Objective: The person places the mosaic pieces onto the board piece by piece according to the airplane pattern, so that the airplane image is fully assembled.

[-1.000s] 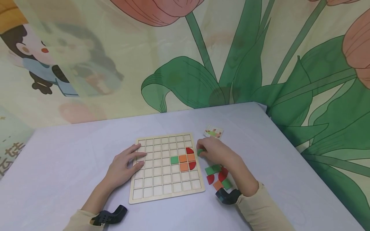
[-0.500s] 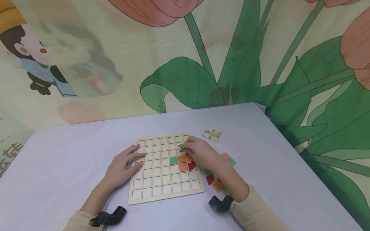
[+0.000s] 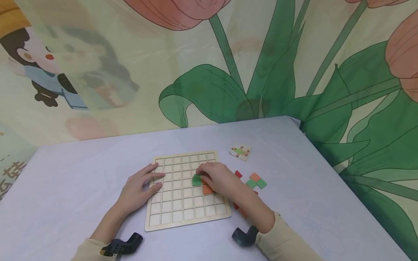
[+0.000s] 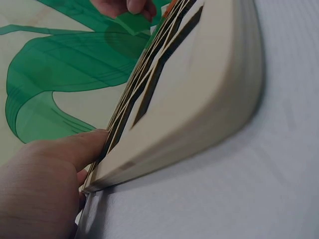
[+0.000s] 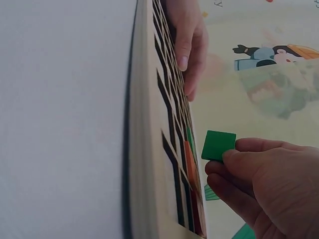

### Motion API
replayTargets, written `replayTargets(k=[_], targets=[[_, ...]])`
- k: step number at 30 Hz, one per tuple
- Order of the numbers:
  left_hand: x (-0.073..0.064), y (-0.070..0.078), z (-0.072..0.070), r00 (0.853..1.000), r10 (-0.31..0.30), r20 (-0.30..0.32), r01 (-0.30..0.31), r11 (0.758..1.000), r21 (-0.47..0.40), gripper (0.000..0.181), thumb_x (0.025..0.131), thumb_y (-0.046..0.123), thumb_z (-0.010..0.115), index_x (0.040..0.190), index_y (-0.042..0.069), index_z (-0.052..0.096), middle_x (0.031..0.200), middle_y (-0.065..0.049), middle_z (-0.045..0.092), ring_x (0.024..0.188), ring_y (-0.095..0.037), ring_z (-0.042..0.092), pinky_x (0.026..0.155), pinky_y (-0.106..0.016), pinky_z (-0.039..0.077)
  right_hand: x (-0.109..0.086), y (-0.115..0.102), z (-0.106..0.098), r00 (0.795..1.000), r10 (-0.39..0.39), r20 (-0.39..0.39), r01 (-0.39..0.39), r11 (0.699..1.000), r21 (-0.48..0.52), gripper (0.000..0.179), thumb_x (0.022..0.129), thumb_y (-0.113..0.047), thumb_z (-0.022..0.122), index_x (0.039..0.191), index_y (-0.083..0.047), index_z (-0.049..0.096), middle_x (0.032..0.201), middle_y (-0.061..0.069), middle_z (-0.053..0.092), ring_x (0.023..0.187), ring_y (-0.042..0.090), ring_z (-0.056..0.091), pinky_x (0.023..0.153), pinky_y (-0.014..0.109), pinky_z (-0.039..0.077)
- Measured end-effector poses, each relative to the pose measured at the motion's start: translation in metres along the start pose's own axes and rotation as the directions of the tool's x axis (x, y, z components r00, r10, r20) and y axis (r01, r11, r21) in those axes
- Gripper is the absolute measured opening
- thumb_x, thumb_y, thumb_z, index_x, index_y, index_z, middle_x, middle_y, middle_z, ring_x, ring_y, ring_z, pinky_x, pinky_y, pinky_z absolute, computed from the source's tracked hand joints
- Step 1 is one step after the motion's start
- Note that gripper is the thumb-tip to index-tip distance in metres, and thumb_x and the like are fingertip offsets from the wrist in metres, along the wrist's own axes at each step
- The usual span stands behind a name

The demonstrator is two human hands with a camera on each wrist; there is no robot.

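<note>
A pale wooden grid board (image 3: 187,222) lies on the white table. My left hand (image 3: 140,187) rests on its left edge with fingers spread over the outer cells. Above the board's middle, my right hand (image 3: 219,177) pinches a green square tile (image 5: 218,145) between thumb and fingers. Just below the held tile, another green tile (image 3: 196,182) sits in a cell. An orange tile (image 3: 207,189) lies in a cell to its right. The right hand covers the other tiles in that part of the grid in the head view.
Loose tiles lie right of the board, among them a red one (image 3: 238,174), an orange one (image 3: 255,176) and a green one (image 3: 262,183); my right forearm partly hides others. A small pattern card (image 3: 240,151) lies beyond the board's right corner. A printed curtain (image 3: 130,72) hangs behind.
My right hand has moved left from the board's right side to over its middle, carrying the green tile. The left hand has stayed on the left edge.
</note>
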State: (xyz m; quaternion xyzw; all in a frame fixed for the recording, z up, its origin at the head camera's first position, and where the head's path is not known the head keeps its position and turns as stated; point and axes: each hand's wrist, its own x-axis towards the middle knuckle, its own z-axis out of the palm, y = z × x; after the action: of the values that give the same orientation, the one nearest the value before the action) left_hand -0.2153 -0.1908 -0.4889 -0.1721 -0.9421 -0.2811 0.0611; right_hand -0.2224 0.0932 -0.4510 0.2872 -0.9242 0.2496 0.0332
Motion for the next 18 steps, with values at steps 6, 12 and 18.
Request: replayTargets(k=[6,12,18], targets=[[0.0002,0.0005,-0.0001,1.0,-0.002,0.001,0.002,1.0,-0.001,0.034,0.09,0.036,0.062,0.12,0.02,0.065,0.148,-0.011,0.043,0.139,-0.037,0.033,0.105,-0.063,0.023,-0.0007,-0.0028,0.0056,1.0,-0.001,0.021,0.0,1.0,0.021,0.017,0.09,-0.016,0.065,0.107,-0.019,0.067,0.103,-0.007,0.07,0.098,0.006,0.064,0.09,0.022,0.052],[0.0003,0.0003,0.0001,1.0,-0.002,0.004,0.002,1.0,0.001,0.035,0.09,0.036,0.062,0.12,0.019,0.065,0.147,-0.012,0.043,0.139,-0.037,0.032,0.105,-0.063,0.023,-0.0008,-0.0036,0.0076,1.0,0.007,0.022,-0.008,0.998,0.057,0.018,0.089,-0.014,0.066,0.107,-0.017,0.067,0.102,-0.007,0.071,0.093,0.004,0.063,0.088,0.02,0.052],[0.0009,-0.0002,-0.0002,1.0,0.008,-0.002,-0.008,1.0,0.003,0.035,0.09,0.036,0.062,0.12,0.018,0.065,0.147,-0.012,0.043,0.139,-0.037,0.033,0.105,-0.063,0.024,-0.0003,-0.0032,0.0095,1.0,0.013,0.027,-0.015,0.997,0.073,0.019,0.089,-0.014,0.067,0.107,-0.017,0.066,0.1,-0.007,0.071,0.09,0.002,0.063,0.086,0.019,0.053]])
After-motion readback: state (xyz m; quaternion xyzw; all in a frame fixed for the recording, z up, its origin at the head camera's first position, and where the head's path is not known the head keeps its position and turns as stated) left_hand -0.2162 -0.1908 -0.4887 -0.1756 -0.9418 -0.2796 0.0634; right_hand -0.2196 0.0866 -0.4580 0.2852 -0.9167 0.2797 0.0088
